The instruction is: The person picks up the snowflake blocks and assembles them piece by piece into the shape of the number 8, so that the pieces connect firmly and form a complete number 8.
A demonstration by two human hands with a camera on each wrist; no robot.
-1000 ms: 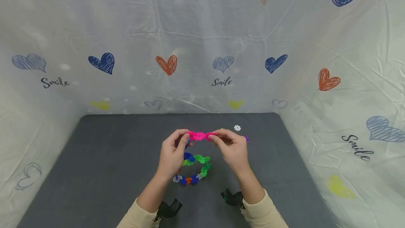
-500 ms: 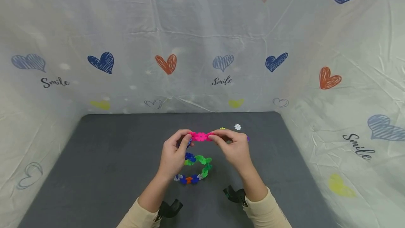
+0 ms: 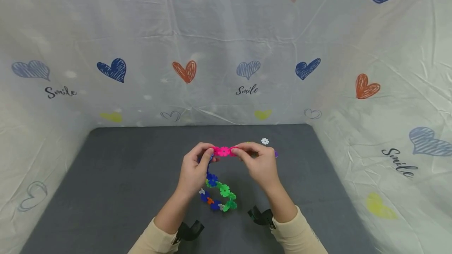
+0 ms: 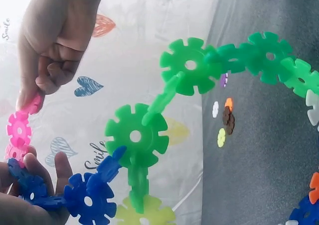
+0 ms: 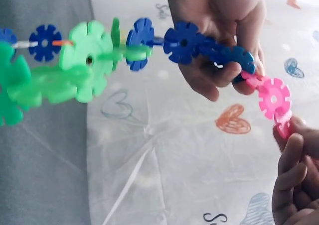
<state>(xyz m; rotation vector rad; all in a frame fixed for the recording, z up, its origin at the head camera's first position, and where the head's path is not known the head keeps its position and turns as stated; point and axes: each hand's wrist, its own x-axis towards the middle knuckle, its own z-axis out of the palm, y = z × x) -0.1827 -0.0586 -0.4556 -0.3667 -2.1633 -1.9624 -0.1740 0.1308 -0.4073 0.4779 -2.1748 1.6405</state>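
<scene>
A chain of interlocking flower-shaped plastic discs point(image 3: 224, 190), mostly green and blue with some white, orange and yellow, hangs in a loop below my left hand point(image 3: 193, 171). That hand grips the chain where blue discs point(image 5: 183, 43) meet pink ones. Opposite it, my right hand point(image 3: 260, 164) pinches the last pink disc between thumb and fingers. Between both hands stretches a short pink section, with one pink disc point(image 3: 223, 151) facing the head camera. The left wrist view shows green discs point(image 4: 135, 136) linked crosswise. My left fingers partly hide the blue-pink joint.
On the dark grey table point(image 3: 141, 175), behind my right hand, lie loose discs: a white disc point(image 3: 265, 141), a partly hidden purple disc point(image 3: 276, 154), and brown discs point(image 4: 229, 120) beside orange and yellow ones. A heart-printed cloth point(image 3: 212, 101) encloses the back and sides.
Both hands stay almost in place on the pink section. The hanging loop of the chain has swung and turned, its green part now lower and facing the head camera.
</scene>
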